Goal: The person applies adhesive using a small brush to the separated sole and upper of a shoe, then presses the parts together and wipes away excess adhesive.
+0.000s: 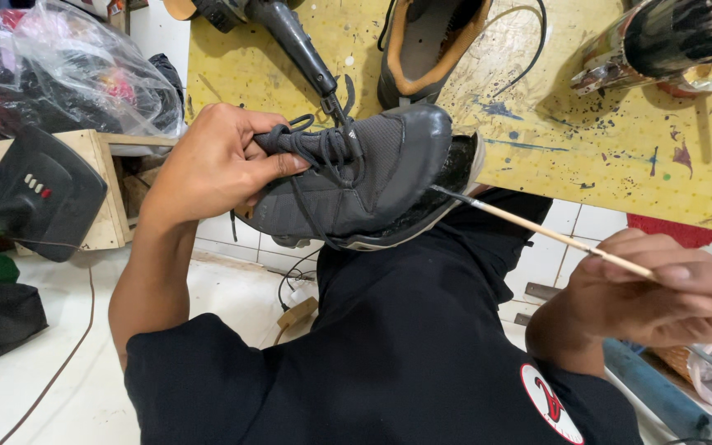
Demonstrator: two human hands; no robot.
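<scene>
Shoe (364, 177) hangs past table (620, 156) edge, over my lap; my left hand (208, 165) clamps its laces, right hand (653, 297) pinches brush (537, 231), tip touching the sole.

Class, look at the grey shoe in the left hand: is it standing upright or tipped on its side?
Tipped. The left hand holds the shoe sideways by its laces, with the sole edge facing the brush.

A clear, crumpled plastic bag (84, 66) sat at the upper left, stuffed with dark, red and pink items, above a pale wooden box (107, 185). A round white patch with a red emblem (552, 404) marked the black shirt at lower right.
</scene>
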